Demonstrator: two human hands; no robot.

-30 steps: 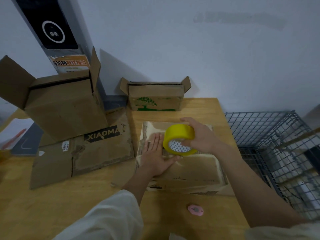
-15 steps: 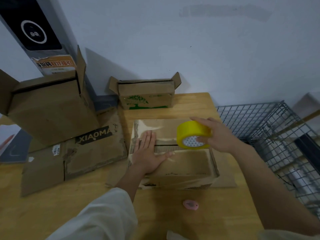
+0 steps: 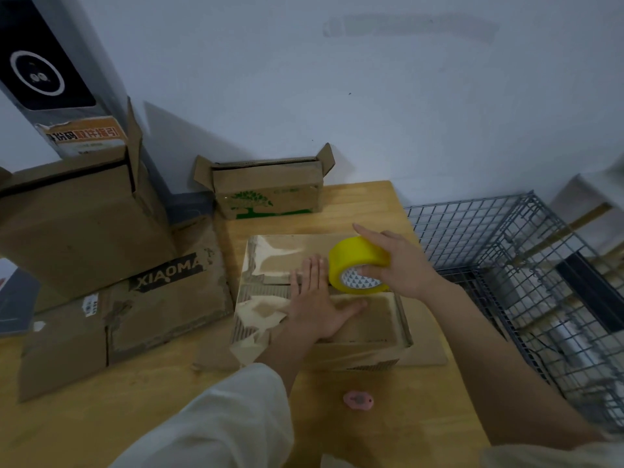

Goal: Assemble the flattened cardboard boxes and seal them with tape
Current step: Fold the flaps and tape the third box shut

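A worn cardboard box with glossy old tape on its closed top flaps stands in the middle of the wooden table. My left hand lies flat, fingers spread, on the top of the box near its centre seam. My right hand grips a yellow tape roll standing on edge on the box top, right beside my left fingertips. A flattened cardboard box printed XIAOMA lies on the table to the left.
A large open box stands at the far left, a small open box with a green tree print at the back. A small pink cutter lies near the table's front edge. A wire mesh cage borders the table's right side.
My right hand carried the tape roll rightward along the box top and back toward my left hand. The left hand stayed pressed on the flaps. The camera view shifted slightly.
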